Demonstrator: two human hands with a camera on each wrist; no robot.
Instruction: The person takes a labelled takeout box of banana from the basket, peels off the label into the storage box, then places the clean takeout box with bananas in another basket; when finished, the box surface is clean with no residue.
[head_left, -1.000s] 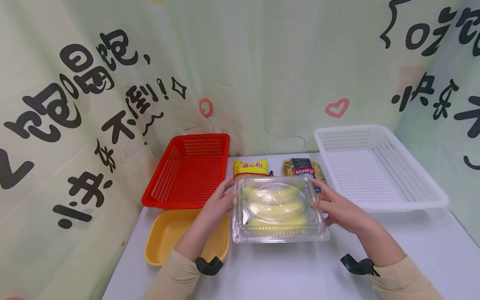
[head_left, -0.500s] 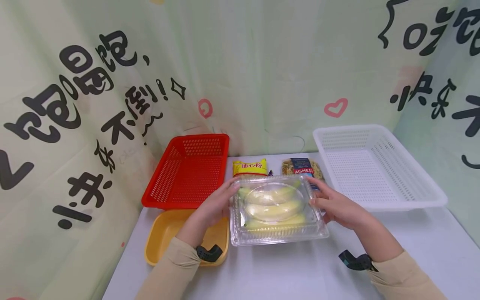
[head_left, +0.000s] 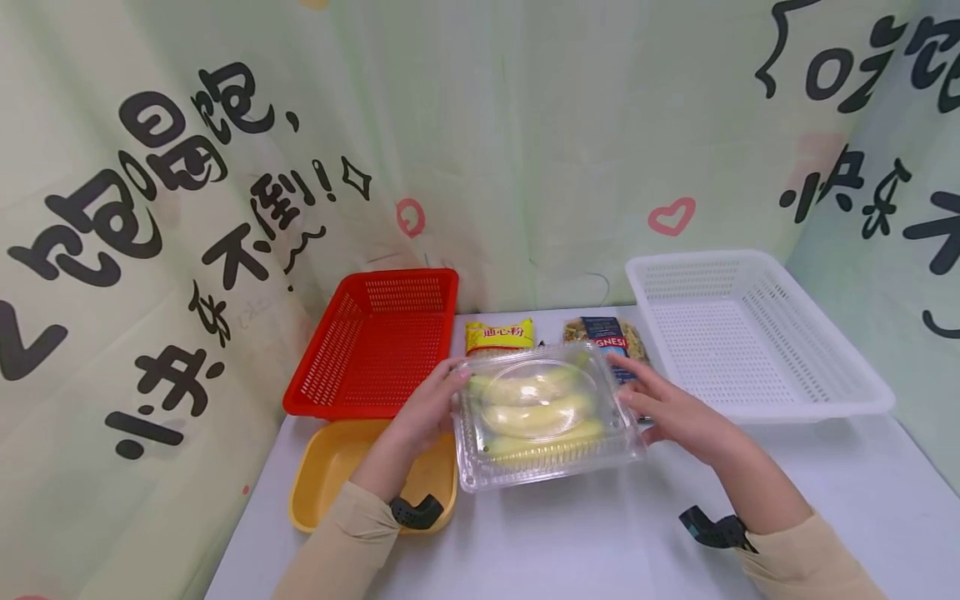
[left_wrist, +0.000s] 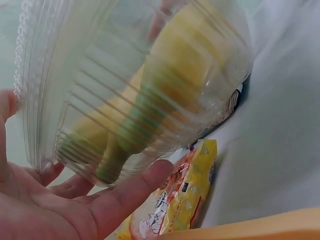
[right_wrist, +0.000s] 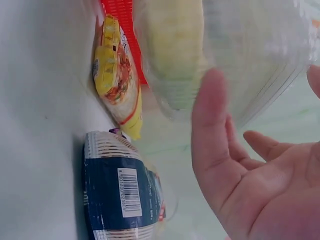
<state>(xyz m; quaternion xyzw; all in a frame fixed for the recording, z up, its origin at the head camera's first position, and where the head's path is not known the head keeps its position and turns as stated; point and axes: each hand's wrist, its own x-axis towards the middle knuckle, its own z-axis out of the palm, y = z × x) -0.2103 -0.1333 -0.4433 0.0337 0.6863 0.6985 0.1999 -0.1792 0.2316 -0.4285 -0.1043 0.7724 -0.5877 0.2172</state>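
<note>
A clear plastic box of bananas [head_left: 540,417] hangs tilted a little above the white table [head_left: 600,542], its left side raised. My left hand [head_left: 427,408] grips its left edge. In the left wrist view the thumb lies on the lid and the fingers [left_wrist: 125,195] curl under the box [left_wrist: 135,85]. My right hand [head_left: 667,412] is at the box's right side with straight, spread fingers. In the right wrist view its palm [right_wrist: 260,185] faces the box [right_wrist: 240,50], and I cannot tell whether it touches.
A yellow noodle packet [head_left: 500,336] and a blue pasta bag [head_left: 609,337] lie behind the box. A red basket [head_left: 375,342] stands back left and a white basket [head_left: 750,333] back right. A yellow tray [head_left: 330,467] sits under my left forearm.
The box has risen and shifted left, tilting with its left side up. My left hand went with it. My right hand's fingers have straightened at the right edge.
</note>
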